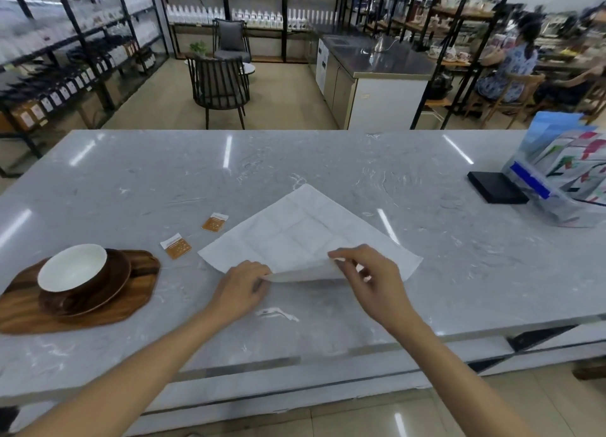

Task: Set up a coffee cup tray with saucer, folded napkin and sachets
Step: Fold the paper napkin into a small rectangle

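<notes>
My left hand and right hand pinch the napkin's near corner, lifted; two sachets lie left of the napkin.

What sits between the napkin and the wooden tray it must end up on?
One sachet lies on the counter between the napkin and the tray; another sachet lies farther back. Both are flat and easy to pass over.

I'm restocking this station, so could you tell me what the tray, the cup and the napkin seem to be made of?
The tray looks like dark wood with a smooth, oiled finish: streaky grain shows. The cup seems glazed ceramic, white and glossy inside, brown outside. The napkin looks like thin matt white paper, judging by its sharp grid of fold creases, though fine cloth can't be ruled out.
</notes>
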The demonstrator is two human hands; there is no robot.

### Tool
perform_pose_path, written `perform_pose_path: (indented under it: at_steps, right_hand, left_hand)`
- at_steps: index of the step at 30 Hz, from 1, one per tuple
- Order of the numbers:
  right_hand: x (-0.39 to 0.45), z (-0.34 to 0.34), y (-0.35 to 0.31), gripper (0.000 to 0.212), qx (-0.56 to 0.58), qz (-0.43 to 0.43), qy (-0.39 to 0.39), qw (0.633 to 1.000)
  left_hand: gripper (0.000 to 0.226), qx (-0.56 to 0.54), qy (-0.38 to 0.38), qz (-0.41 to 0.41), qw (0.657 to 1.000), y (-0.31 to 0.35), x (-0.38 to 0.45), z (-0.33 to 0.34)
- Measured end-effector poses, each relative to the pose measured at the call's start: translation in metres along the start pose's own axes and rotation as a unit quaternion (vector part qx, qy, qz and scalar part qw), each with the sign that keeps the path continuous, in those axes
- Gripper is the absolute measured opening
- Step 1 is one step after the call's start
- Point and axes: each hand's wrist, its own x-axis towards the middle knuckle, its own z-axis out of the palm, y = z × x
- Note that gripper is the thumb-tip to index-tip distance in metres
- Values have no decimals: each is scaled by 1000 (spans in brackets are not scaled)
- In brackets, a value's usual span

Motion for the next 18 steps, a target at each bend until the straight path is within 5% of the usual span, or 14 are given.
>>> perform_pose_path:
  at_steps: [6, 18]
  right_hand:
    - [77, -92, 5, 20, 109, 106, 142, 978]
    - [137, -202, -19, 10, 138, 66, 319, 935]
  left_hand:
    - [12, -54, 45, -52, 996, -20, 56, -80]
    - [11, -300, 235, 34, 924, 64, 98, -252]
